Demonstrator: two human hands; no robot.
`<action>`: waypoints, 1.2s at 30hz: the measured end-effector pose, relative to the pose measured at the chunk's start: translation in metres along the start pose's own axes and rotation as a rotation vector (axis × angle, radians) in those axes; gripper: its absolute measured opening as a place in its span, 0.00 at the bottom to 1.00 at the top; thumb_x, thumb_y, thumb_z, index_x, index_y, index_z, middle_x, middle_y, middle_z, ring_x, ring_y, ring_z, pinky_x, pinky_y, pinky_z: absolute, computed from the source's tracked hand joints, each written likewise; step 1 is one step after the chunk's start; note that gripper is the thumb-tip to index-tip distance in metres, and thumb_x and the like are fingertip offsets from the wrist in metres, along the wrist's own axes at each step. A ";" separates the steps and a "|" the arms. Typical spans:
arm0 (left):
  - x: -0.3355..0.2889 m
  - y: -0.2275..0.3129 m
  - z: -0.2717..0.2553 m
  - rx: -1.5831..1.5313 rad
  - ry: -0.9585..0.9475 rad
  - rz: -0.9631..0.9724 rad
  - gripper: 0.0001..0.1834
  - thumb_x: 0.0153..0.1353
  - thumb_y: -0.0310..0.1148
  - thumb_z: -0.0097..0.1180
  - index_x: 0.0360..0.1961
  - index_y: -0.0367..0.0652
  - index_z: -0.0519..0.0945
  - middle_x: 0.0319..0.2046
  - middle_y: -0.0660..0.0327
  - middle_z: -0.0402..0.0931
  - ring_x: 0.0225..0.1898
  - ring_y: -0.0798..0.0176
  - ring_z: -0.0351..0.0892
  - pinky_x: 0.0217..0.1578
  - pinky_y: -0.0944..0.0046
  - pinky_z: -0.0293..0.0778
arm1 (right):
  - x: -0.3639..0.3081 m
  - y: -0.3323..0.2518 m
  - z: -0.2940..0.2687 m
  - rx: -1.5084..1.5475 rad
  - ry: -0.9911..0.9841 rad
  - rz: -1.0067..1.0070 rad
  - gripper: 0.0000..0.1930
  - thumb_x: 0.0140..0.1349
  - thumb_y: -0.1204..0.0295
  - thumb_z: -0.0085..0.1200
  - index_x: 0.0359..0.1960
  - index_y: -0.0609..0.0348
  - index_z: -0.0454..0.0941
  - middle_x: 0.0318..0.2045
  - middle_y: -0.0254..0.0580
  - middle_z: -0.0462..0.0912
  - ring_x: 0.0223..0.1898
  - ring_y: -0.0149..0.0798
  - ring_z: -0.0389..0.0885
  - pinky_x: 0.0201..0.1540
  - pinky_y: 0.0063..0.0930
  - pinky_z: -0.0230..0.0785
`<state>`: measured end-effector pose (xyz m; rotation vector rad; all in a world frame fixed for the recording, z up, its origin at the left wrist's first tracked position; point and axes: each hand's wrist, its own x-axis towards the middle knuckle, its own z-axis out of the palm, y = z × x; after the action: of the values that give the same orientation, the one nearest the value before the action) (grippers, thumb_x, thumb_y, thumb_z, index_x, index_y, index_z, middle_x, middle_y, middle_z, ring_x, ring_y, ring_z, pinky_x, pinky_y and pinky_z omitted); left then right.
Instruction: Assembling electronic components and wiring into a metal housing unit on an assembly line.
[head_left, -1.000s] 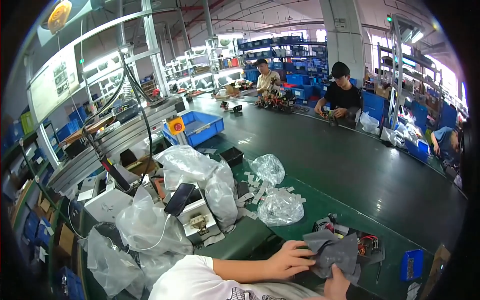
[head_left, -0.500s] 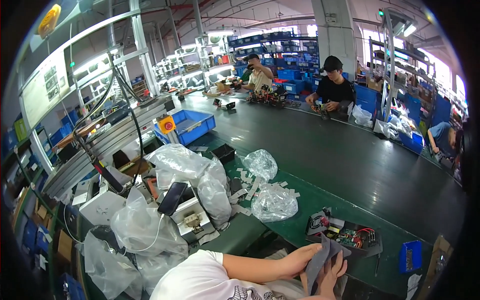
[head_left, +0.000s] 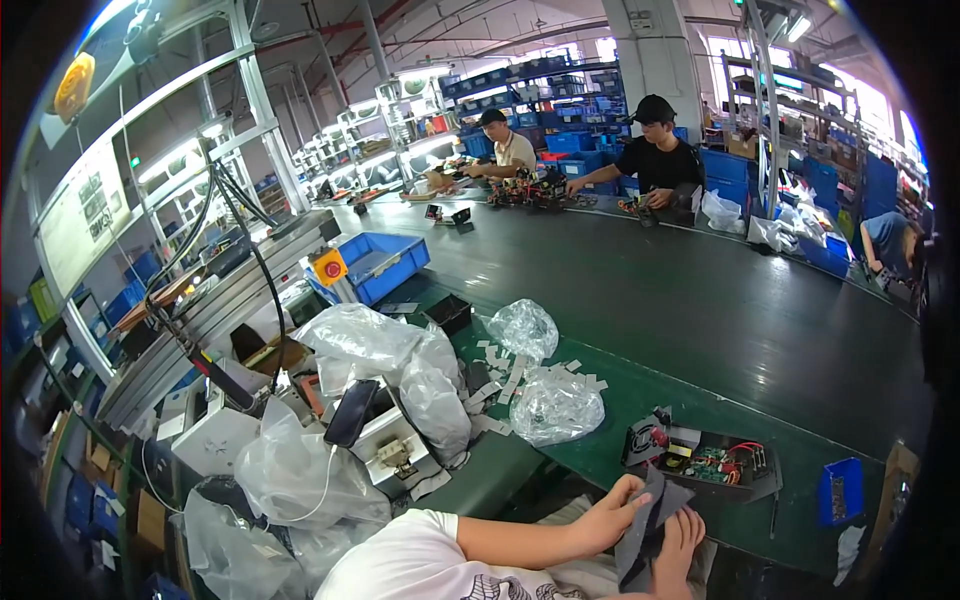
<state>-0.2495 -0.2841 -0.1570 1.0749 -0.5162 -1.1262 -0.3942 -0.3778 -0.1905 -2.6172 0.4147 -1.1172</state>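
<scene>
Near the lower right, my left hand [head_left: 617, 512] pinches the upper left side of a folded dark grey sheet [head_left: 638, 540]. My right hand [head_left: 682, 548] has its fingers curled against the sheet's right side. Whether it is cloth or thin plastic cannot be told. Just beyond my hands, an open black case [head_left: 735, 492] lies on the green bench. A green circuit board [head_left: 716, 463], red wires and a round fan grille [head_left: 641, 444] show in it. A thin dark rod [head_left: 775, 515] lies beside the case.
Clear plastic bags [head_left: 557, 405] and scattered pale strips [head_left: 514, 378] lie left of the case. Further left are stuffed bags [head_left: 300, 470] and a phone [head_left: 351, 412]. A small blue bin [head_left: 840, 490] stands right. Across the dark conveyor [head_left: 640, 270] two co-workers sit.
My hands have shifted on the grey sheet, which hangs lower and more folded. Across the conveyor, one co-worker has lowered a raised hand and the other has stretched an arm leftward.
</scene>
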 end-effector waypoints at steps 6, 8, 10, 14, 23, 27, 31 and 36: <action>-0.004 0.030 -0.011 -0.362 -0.390 -0.437 0.23 0.73 0.37 0.47 0.66 0.44 0.66 0.62 0.61 0.71 0.59 0.64 0.72 0.59 0.64 0.70 | 0.047 -0.035 -0.040 -0.179 -0.010 -0.238 0.21 0.66 0.56 0.44 0.59 0.41 0.77 0.63 0.52 0.74 0.63 0.61 0.71 0.59 0.56 0.62; 0.003 0.024 -0.030 0.952 -0.757 0.271 0.21 0.68 0.37 0.53 0.59 0.41 0.73 0.59 0.56 0.75 0.56 0.60 0.76 0.53 0.60 0.74 | 0.051 -0.034 -0.041 -0.025 -0.128 -0.231 0.25 0.54 0.63 0.52 0.56 0.50 0.77 0.56 0.53 0.75 0.58 0.61 0.72 0.57 0.57 0.63; 0.004 0.025 -0.043 0.900 -0.783 0.205 0.17 0.66 0.37 0.53 0.53 0.42 0.77 0.52 0.53 0.78 0.51 0.57 0.79 0.51 0.59 0.74 | 0.054 -0.037 -0.039 0.221 -0.269 -0.141 0.28 0.37 0.72 0.61 0.48 0.57 0.80 0.45 0.53 0.78 0.48 0.59 0.76 0.50 0.53 0.68; -0.006 0.066 -0.028 1.184 -0.792 0.080 0.09 0.64 0.33 0.54 0.37 0.40 0.82 0.32 0.50 0.81 0.38 0.52 0.81 0.41 0.55 0.75 | 0.042 -0.027 -0.036 0.280 -0.465 -0.052 0.38 0.47 0.79 0.49 0.67 0.59 0.65 0.57 0.60 0.74 0.58 0.61 0.72 0.61 0.47 0.67; -0.018 0.074 -0.036 0.574 -0.732 0.111 0.17 0.71 0.41 0.53 0.44 0.35 0.82 0.25 0.57 0.78 0.27 0.65 0.75 0.32 0.63 0.71 | 0.002 0.014 -0.018 0.803 0.043 0.444 0.17 0.56 0.74 0.57 0.49 0.59 0.79 0.43 0.47 0.82 0.48 0.46 0.78 0.54 0.42 0.68; -0.030 0.077 -0.004 0.849 -0.806 0.537 0.23 0.69 0.46 0.54 0.57 0.41 0.78 0.23 0.58 0.77 0.26 0.59 0.78 0.30 0.61 0.72 | -0.017 0.029 0.016 1.272 -0.135 0.840 0.24 0.65 0.59 0.51 0.59 0.61 0.72 0.57 0.49 0.77 0.55 0.48 0.76 0.62 0.43 0.64; -0.032 0.075 -0.003 1.457 -0.571 0.797 0.30 0.67 0.49 0.52 0.67 0.48 0.69 0.21 0.55 0.77 0.26 0.48 0.79 0.29 0.55 0.74 | 0.030 -0.009 -0.017 1.871 -0.175 0.985 0.38 0.67 0.41 0.33 0.67 0.57 0.64 0.63 0.47 0.72 0.63 0.52 0.71 0.66 0.50 0.62; -0.032 0.072 0.002 1.632 -0.491 0.829 0.27 0.67 0.49 0.52 0.64 0.50 0.72 0.19 0.61 0.74 0.22 0.54 0.78 0.25 0.58 0.72 | 0.042 -0.025 -0.021 2.121 0.027 0.923 0.31 0.67 0.45 0.37 0.63 0.54 0.67 0.57 0.47 0.77 0.58 0.55 0.74 0.63 0.54 0.65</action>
<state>-0.2298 -0.2534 -0.0871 1.5976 -2.2417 0.0255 -0.3777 -0.3724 -0.1398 -0.3971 0.1326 -0.4804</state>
